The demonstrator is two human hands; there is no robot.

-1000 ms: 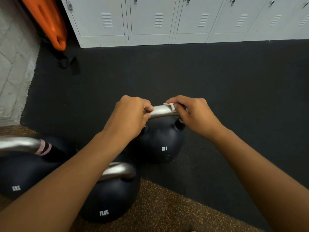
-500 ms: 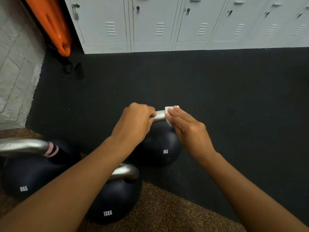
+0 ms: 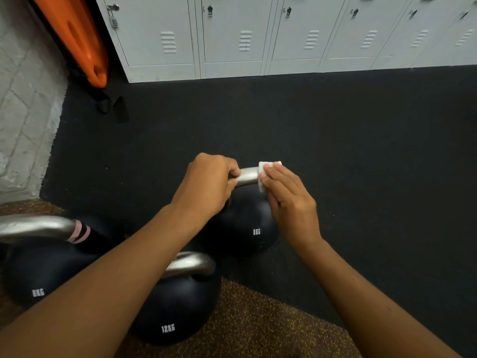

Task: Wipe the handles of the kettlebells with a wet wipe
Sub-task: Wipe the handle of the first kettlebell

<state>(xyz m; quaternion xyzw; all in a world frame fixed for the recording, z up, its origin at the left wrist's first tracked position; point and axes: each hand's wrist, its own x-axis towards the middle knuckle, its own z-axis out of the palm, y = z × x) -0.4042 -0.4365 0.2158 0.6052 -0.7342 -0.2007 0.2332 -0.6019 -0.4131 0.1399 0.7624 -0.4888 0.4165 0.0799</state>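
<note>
The left hand [image 3: 209,182] grips the 8KG kettlebell's handle [image 3: 248,176], steadying the heavy bell; the right hand [image 3: 289,200] wraps the limp wipe [image 3: 262,174] around the slick steel.

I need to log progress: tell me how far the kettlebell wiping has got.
Done: nothing shows as finished. In hand: the left hand grips the 8KG kettlebell's handle while the right hand holds the wet wipe around its right end. Left: the 12KG kettlebell and the pink-banded kettlebell stand untouched; whether they were wiped cannot be told.
</note>
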